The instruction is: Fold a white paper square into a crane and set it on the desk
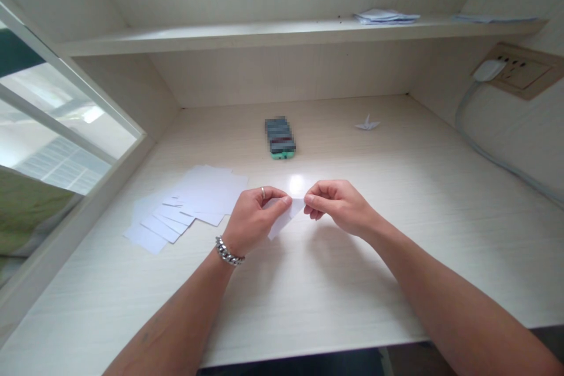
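A small folded piece of white paper is held above the desk between my two hands. My left hand, with a ring and a chain bracelet, pinches it between thumb and fingers from the left. At the paper's upper right corner, the thumb and fingertips of my right hand are pinched together. The paper narrows to a point at its lower left, and part of it is hidden behind my left thumb. Loose white paper sheets lie spread and overlapping on the desk just left of my left hand.
A phone with a green edge lies beyond my hands. Farther right stands a folded paper crane. Papers rest on the shelf above. A white plug with a cable sits in the right wall socket; a window is at left.
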`<state>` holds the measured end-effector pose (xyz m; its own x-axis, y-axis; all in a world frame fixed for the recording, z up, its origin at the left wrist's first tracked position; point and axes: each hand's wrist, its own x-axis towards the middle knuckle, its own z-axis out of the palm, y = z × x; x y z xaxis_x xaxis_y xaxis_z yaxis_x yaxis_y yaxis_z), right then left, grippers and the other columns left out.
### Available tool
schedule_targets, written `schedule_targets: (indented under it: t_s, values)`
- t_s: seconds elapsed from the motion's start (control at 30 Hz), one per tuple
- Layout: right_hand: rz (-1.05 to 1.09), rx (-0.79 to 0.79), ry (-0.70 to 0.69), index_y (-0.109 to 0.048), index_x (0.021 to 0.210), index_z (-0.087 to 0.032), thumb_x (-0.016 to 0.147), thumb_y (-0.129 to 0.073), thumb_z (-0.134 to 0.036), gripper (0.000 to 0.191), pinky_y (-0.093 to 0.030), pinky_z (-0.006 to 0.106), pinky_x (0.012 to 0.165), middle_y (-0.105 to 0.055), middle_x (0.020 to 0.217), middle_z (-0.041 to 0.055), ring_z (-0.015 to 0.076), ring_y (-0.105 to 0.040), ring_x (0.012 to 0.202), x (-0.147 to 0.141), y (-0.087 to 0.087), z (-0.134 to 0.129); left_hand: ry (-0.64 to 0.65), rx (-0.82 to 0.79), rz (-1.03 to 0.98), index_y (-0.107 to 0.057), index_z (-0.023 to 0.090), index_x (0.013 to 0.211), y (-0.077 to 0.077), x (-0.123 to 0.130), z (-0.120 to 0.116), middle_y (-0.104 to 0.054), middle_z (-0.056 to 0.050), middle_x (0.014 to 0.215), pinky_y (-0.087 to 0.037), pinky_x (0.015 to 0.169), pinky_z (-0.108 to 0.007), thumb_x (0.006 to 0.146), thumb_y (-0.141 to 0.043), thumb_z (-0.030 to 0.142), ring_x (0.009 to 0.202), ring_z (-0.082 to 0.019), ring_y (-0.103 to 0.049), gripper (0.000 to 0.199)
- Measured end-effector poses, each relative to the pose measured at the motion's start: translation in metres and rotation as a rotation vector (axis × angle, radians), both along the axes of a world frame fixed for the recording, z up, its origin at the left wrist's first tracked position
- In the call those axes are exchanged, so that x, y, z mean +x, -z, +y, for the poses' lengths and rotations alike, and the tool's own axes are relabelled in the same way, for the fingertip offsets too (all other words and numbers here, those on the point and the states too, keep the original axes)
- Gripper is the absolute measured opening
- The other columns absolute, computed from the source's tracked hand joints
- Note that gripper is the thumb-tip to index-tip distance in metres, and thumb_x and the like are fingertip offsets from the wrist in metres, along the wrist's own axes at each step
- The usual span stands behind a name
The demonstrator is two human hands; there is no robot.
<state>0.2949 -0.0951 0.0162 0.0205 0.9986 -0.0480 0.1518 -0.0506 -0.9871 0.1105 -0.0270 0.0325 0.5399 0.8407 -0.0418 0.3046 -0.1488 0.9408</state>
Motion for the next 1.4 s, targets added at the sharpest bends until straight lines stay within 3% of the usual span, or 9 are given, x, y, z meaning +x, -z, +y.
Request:
schedule_targets:
  t_s: [0.2,0.37,0.63,0.87,1.03,1.2,1.4]
  values:
    - [-0.112,0.039,-0.037,-0.064,0.075,-0.016,0.087,-0.057,-0.032,0.022,-0.045,0.026,0.058,-0.062,0.065,0.0016,0.0138,-0.058,0.061,-0.005,-0.002,-0.001,0.064,-0.007,0.032,-0.074,0.016,0.071,0.0,0.002,-0.004,-0.067,-0.002,0.063,-0.038,0.047,-0.021,0.077,-0.068,0.036,0.053,-0.011,-0.053,0.021]
    - [-0.06,0.058,-0.007,-0.062,0.074,-0.016,0.088,-0.055,-0.032,0.022,-0.043,0.026,0.056,-0.06,0.062,0.0006,0.0131,-0.056,0.057,-0.003,-0.002,0.0,-0.05,-0.167,-0.07,-0.073,0.014,0.069,-0.002,0.004,-0.002,-0.066,-0.002,0.062,-0.039,0.048,-0.022,0.071,-0.074,0.038,0.055,-0.012,-0.053,0.024]
    - [-0.151,0.08,-0.029,-0.065,0.082,-0.017,0.087,-0.055,-0.029,0.017,-0.043,0.026,0.059,-0.061,0.068,0.0011,0.014,-0.057,0.063,-0.002,0.003,0.001,-0.055,-0.154,-0.1,-0.073,0.014,0.067,0.003,0.005,0.0,-0.067,-0.003,0.062,-0.038,0.049,-0.023,0.069,-0.075,0.038,0.054,-0.011,-0.053,0.024]
    - [-0.035,0.039,0.012,-0.063,0.077,-0.016,0.084,-0.057,-0.028,0.015,-0.042,0.026,0.056,-0.059,0.063,0.0001,0.0132,-0.055,0.058,-0.003,0.005,0.004,-0.149,-0.201,-0.146,-0.069,0.014,0.064,0.009,0.008,0.006,-0.064,-0.002,0.06,-0.038,0.049,-0.024,0.068,-0.074,0.04,0.054,-0.013,-0.053,0.027]
    - [-0.009,0.059,0.079,-0.063,0.075,-0.016,0.083,-0.058,-0.03,0.017,-0.043,0.027,0.056,-0.059,0.064,0.0007,0.0138,-0.055,0.058,-0.001,0.005,0.005,-0.291,-0.192,-0.268,-0.067,0.014,0.065,0.018,0.006,0.015,-0.063,0.0,0.064,-0.042,0.052,-0.023,0.068,-0.073,0.04,0.056,-0.011,-0.053,0.027]
    - [-0.061,0.089,0.116,-0.063,0.077,-0.016,0.084,-0.058,-0.031,0.018,-0.044,0.028,0.057,-0.059,0.063,0.0007,0.0142,-0.055,0.058,-0.002,0.007,0.006,-0.11,-0.193,-0.191,-0.072,0.013,0.083,0.018,0.008,0.01,-0.069,-0.005,0.074,-0.043,0.053,-0.024,0.071,-0.072,0.047,0.061,-0.015,-0.058,0.036]
    - [-0.055,0.064,0.089,-0.064,0.076,-0.016,0.083,-0.059,-0.03,0.018,-0.045,0.027,0.059,-0.061,0.065,0.0015,0.0145,-0.057,0.06,-0.006,0.005,0.005,-0.16,-0.082,-0.165,-0.073,0.014,0.069,0.015,0.011,0.008,-0.069,-0.004,0.068,-0.042,0.055,-0.024,0.07,-0.074,0.039,0.061,-0.015,-0.058,0.025]
